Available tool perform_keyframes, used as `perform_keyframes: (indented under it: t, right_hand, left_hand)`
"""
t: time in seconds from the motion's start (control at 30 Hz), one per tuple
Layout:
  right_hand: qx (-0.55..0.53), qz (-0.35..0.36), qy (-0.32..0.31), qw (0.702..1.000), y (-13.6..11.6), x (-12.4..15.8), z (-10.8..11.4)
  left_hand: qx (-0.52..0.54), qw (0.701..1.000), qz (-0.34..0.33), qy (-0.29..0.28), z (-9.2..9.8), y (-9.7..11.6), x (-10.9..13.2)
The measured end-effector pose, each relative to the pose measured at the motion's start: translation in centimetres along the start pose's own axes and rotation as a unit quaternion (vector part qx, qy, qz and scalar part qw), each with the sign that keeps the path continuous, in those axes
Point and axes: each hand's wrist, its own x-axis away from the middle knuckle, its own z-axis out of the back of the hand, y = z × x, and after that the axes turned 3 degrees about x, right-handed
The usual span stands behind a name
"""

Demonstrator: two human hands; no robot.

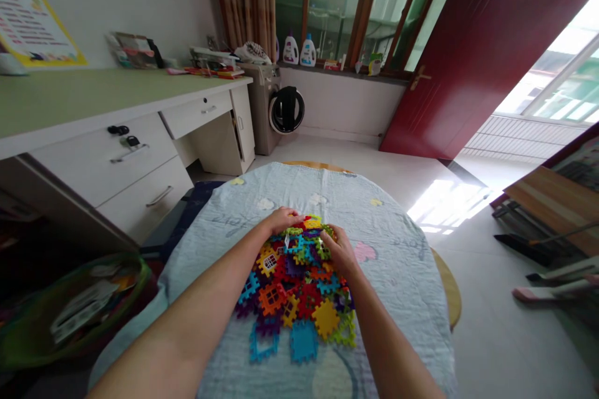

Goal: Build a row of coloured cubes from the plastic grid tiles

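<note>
A heap of colourful plastic interlocking building pieces [296, 268] lies on the round table with a pale blue cloth [393, 299]. My left hand [283, 219] rests against the heap's far left side, its fingers stretched over it beside a yellow piece [312, 222]. On the far right side my right hand [340, 248] curves around the pieces, fingers apart, touching some green ones. Both hands look open, though their fingertips are partly hidden among the pieces. Nearer to me lie a solid blue square piece [304, 341], a blue frame piece [262, 344] and a yellow piece [326, 318].
A desk with drawers [140, 143] runs along the left wall. Below it stands a green bag [28, 336] with things inside. At the back are a washing machine [264, 106] with its door open and a red door [444, 50]. A wooden stool [447, 287] shows beside the table.
</note>
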Motion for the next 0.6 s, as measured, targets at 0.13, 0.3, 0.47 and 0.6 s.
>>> perform_keyframes:
  t: [0.13,0.3,0.47,0.6]
  right_hand:
    - [-0.116,-0.026,0.013,0.993,-1.0,1.1,0.0]
    - [-0.159,0.029,0.003,0.987,-4.1,2.9,0.4]
    - [-0.133,0.139,-0.031,0.981,-7.0,5.0,1.3]
    - [-0.101,0.139,-0.023,0.985,-6.5,6.3,2.5]
  left_hand:
    - [0.107,0.991,-0.043,-0.067,-0.3,1.4,1.5]
    - [0.125,0.986,-0.095,-0.063,0.3,3.1,6.0]
    - [0.008,0.988,-0.154,-0.013,1.0,3.6,10.7]
    - [-0.003,0.990,-0.133,0.037,1.5,2.1,13.5]
